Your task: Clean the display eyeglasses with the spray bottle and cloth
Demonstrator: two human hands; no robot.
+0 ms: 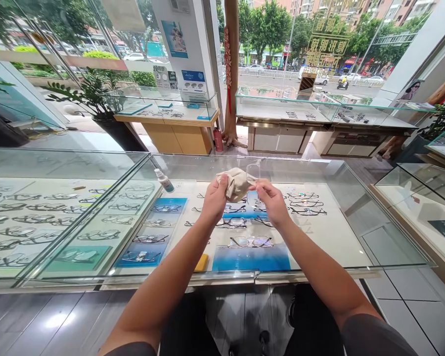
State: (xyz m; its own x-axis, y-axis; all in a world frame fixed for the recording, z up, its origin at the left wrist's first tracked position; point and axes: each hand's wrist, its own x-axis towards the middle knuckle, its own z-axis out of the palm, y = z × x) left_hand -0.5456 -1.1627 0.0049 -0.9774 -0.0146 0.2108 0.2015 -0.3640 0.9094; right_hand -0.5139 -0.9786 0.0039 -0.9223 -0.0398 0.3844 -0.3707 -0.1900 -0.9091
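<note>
Above the glass counter, my left hand (215, 197) is closed on a beige cloth (237, 185), which is bunched up. The fingers of my right hand (270, 197) pinch a pair of clear-framed eyeglasses (253, 171) just to the right of the cloth. One end of the eyeglasses meets the cloth, and how much of them lies inside its folds is hidden. Below both hands, rows of eyeglass frames (250, 242) lie inside the counter. To the left of my hands, a small white spray bottle (164, 181) stands on the counter.
The glass display counter (222, 278) spans the space before me, with more frames (44, 207) at left. Blue display sheets (250, 258) and a yellow object (201, 262) lie within it. Farther off are other showcases (181, 129), a fire extinguisher (218, 140) and a potted plant (114, 131).
</note>
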